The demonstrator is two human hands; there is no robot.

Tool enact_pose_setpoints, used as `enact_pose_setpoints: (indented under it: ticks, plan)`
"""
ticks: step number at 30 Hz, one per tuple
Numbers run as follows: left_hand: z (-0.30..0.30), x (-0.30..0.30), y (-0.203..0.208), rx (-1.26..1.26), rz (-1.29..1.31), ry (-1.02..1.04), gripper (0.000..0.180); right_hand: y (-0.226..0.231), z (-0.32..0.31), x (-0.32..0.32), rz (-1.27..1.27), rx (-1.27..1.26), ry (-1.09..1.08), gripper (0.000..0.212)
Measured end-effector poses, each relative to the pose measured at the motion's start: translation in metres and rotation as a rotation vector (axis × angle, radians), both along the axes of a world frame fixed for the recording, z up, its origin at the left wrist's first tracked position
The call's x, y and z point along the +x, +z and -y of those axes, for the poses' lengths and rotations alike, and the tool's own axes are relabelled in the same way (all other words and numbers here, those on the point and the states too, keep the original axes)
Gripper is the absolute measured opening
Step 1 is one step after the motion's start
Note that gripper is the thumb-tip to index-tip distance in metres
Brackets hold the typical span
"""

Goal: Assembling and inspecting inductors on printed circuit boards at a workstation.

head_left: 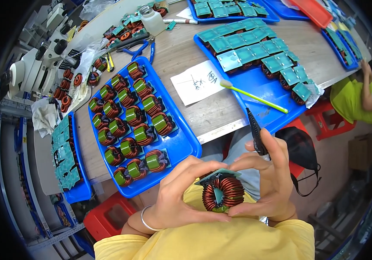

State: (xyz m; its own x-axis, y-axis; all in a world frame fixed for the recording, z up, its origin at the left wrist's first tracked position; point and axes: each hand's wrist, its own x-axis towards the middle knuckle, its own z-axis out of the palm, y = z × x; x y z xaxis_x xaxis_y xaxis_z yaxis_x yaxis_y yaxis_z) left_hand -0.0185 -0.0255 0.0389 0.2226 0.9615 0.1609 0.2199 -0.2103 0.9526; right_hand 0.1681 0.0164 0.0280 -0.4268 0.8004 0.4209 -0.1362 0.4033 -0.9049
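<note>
Close in front of my body, a toroidal coil (223, 193) wound with copper wire, with a small green circuit board on its far side, is held between both hands. My left hand (181, 190) grips it from the left, thumb below and fingers above. From the other side my right hand (270, 177) pinches it the same way. A slim black pointed tool, apparently tweezers (256, 132), is also tucked in my right hand, its tip pointing up and away. To the left, a blue tray (179, 145) holds rows of similar coils on boards.
Another blue tray (255, 115) at the right carries several green boards and a green-handled brush (255, 99). Between the trays lies a paper sheet (190, 89). Blue-handled pliers (140, 50), a bottle (152, 21) and microscopes (30, 71) stand farther off. Another person (359, 102) sits at right.
</note>
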Motion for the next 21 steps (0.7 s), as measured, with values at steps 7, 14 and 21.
enact_pose_setpoints:
  ticks: [7, 14, 21]
  plan:
    - [-0.002, 0.001, 0.002, 0.086, -0.026, -0.004, 0.073, -0.007, 0.001, 0.003, -0.099, -0.119, 0.054, 0.105]
    - [0.000, 0.011, -0.018, 0.146, 0.332, 0.076, 0.072, -0.002, 0.000, 0.004, -0.034, 0.084, -0.187, 0.082]
    - [0.002, 0.010, -0.017, 0.213, 0.068, 0.110, 0.074, 0.019, 0.003, 0.008, 0.296, 0.447, -0.220, 0.029]
